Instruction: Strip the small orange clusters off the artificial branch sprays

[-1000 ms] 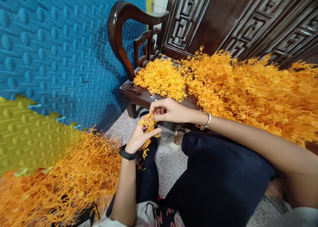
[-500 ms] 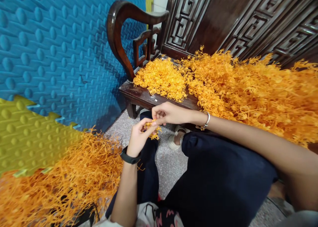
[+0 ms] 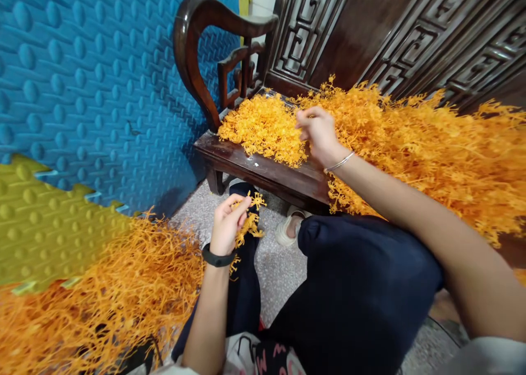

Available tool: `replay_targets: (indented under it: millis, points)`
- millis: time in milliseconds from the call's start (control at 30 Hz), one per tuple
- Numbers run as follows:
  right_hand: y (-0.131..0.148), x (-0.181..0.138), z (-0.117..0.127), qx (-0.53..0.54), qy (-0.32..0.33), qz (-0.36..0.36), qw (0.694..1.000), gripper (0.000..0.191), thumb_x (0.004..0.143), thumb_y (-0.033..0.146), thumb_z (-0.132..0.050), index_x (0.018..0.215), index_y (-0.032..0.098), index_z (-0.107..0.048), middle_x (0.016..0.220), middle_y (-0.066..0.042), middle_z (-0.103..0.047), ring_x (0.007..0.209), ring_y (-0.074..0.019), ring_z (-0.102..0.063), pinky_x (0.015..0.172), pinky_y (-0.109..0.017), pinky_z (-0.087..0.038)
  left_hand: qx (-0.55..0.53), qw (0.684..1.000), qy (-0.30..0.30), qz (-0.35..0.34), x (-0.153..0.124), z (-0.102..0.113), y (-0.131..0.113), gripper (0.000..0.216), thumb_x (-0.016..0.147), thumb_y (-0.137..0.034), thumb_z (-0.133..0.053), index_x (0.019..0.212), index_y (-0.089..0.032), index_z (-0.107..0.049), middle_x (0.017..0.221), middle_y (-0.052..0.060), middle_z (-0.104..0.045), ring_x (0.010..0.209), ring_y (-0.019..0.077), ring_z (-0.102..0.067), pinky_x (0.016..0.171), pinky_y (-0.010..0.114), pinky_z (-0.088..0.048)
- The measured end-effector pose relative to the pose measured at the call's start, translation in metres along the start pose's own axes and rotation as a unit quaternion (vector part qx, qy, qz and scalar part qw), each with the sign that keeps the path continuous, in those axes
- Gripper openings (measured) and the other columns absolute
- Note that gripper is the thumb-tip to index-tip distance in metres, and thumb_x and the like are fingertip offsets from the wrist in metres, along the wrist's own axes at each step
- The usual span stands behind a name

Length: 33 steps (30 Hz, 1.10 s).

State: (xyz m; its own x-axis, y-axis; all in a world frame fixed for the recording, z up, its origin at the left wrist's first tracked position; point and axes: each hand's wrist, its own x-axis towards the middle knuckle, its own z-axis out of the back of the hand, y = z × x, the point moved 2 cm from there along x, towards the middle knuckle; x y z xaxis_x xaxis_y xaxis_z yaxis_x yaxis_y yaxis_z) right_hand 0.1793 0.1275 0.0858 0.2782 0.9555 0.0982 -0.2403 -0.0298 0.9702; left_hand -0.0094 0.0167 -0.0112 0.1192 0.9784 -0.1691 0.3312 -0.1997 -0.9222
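Observation:
My left hand (image 3: 228, 224) is closed on a small bunch of orange plastic sprigs (image 3: 249, 230), their branched tips sticking out past the thumb and fingers. It hangs above my knee, in front of the wooden bench (image 3: 283, 180). My right hand (image 3: 320, 134) is over the bench seat, between a low heap of small yellow-orange plastic pieces (image 3: 265, 128) and a taller pile of orange sprigs (image 3: 411, 145). Its fingers are bent and drawn together; anything in them is too small or hidden to make out.
A curved armrest (image 3: 184, 41) rises at the bench's left end, beside blue foam matting (image 3: 82, 90). More orange plastic strands (image 3: 135, 282) are heaped at my lower left, by a yellow mat (image 3: 49, 227). My feet rest on a speckled floor (image 3: 279, 276).
My right hand has left my left hand and moved up and right over the bench. The left hand stays nearly in place, with more of the sprigs showing.

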Motion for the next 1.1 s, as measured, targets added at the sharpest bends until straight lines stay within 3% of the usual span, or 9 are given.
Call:
replay_targets:
  millis: [67, 167, 333, 433, 500, 667, 767, 900, 1100]
  points:
    - [-0.006, 0.024, 0.025, 0.027, -0.025, -0.009, 0.999, 0.023, 0.082, 0.030, -0.053, 0.067, 0.022, -0.037, 0.058, 0.006, -0.046, 0.044, -0.0059, -0.030, 0.045, -0.022, -0.033, 0.007, 1.000, 0.000, -0.019, 0.000, 0.004, -0.002, 0.020, 0.074, -0.034, -0.062, 0.069, -0.016, -0.055, 0.038, -0.008, -0.040, 0.034, 0.0033, -0.032, 0.037, 0.016, -0.024]
    - [-0.022, 0.044, 0.040, 0.063, 0.091, -0.071, 0.991, 0.021, 0.081, 0.038, -0.054, 0.072, 0.023, -0.041, 0.068, -0.001, -0.053, 0.067, -0.0112, -0.049, 0.064, -0.027, -0.045, 0.010, 0.999, 0.018, -0.027, 0.001, 0.002, -0.002, 0.019, 0.072, -0.032, -0.064, 0.075, -0.015, -0.057, 0.045, -0.005, -0.050, 0.040, 0.0059, -0.044, 0.043, 0.018, -0.035]
    - [-0.019, 0.034, 0.030, 0.134, 0.160, -0.073, 0.975, 0.006, 0.086, 0.028, -0.043, 0.091, 0.024, -0.042, 0.122, -0.001, -0.047, 0.113, -0.0091, -0.043, 0.085, -0.023, -0.045, 0.002, 0.999, 0.030, -0.027, 0.002, -0.009, 0.001, 0.020, 0.071, -0.032, -0.065, 0.079, -0.016, -0.057, 0.052, -0.004, -0.054, 0.046, 0.0076, -0.050, 0.049, 0.020, -0.042]
    - [-0.010, 0.013, 0.024, 0.192, 0.210, -0.096, 0.954, 0.037, 0.082, 0.020, -0.048, 0.115, 0.028, -0.033, 0.146, 0.001, -0.017, 0.115, -0.0104, -0.045, 0.083, -0.024, -0.047, 0.002, 0.999, 0.036, -0.035, 0.002, -0.011, 0.003, 0.020, 0.073, -0.033, -0.063, 0.081, -0.016, -0.056, 0.055, -0.003, -0.056, 0.049, 0.0079, -0.052, 0.051, 0.020, -0.043]
    - [-0.008, -0.003, 0.023, 0.182, 0.265, -0.102, 0.941, 0.053, 0.079, 0.020, -0.054, 0.124, 0.029, -0.028, 0.147, -0.003, -0.014, 0.110, -0.0116, -0.050, 0.084, -0.026, -0.048, 0.004, 0.998, 0.038, -0.041, 0.002, -0.012, 0.003, 0.019, 0.075, -0.034, -0.061, 0.081, -0.016, -0.056, 0.055, -0.003, -0.055, 0.050, 0.0082, -0.052, 0.053, 0.020, -0.043]
    - [-0.016, -0.046, 0.013, -0.014, 0.526, -0.125, 0.841, 0.046, 0.079, 0.036, -0.058, 0.119, 0.017, -0.048, 0.121, -0.011, -0.053, 0.092, -0.0123, -0.059, 0.081, -0.026, -0.047, 0.021, 0.997, 0.042, -0.060, 0.001, -0.018, 0.005, 0.019, 0.079, -0.035, -0.057, 0.084, -0.016, -0.056, 0.056, -0.003, -0.056, 0.054, 0.0099, -0.055, 0.060, 0.023, -0.046]
    - [-0.014, -0.061, 0.002, -0.145, 0.606, -0.071, 0.779, 0.034, 0.075, 0.036, -0.062, 0.099, 0.011, -0.060, 0.089, -0.007, -0.064, 0.076, -0.0096, -0.059, 0.071, -0.023, -0.044, 0.028, 0.996, 0.054, -0.062, 0.001, -0.022, 0.006, 0.019, 0.079, -0.034, -0.056, 0.083, -0.016, -0.056, 0.057, -0.002, -0.056, 0.057, 0.0105, -0.055, 0.060, 0.023, -0.046]
    - [-0.005, -0.060, -0.007, -0.206, 0.569, 0.030, 0.795, 0.022, 0.078, 0.030, -0.058, 0.069, 0.010, -0.061, 0.060, 0.000, -0.058, 0.058, -0.0057, -0.050, 0.059, -0.020, -0.038, 0.010, 0.997, 0.039, -0.062, 0.002, -0.022, 0.005, 0.019, 0.078, -0.034, -0.058, 0.081, -0.016, -0.056, 0.056, -0.002, -0.057, 0.053, 0.0101, -0.055, 0.056, 0.023, -0.045]
    - [-0.003, -0.050, 0.001, -0.209, 0.530, 0.071, 0.818, 0.023, 0.079, 0.028, -0.054, 0.065, 0.011, -0.060, 0.058, 0.001, -0.055, 0.055, -0.0057, -0.048, 0.059, -0.021, -0.037, 0.011, 0.999, 0.033, -0.034, -0.001, -0.028, 0.004, 0.021, 0.073, -0.035, -0.063, 0.077, -0.015, -0.059, 0.048, -0.005, -0.049, 0.039, 0.0045, -0.039, 0.039, 0.017, -0.030]
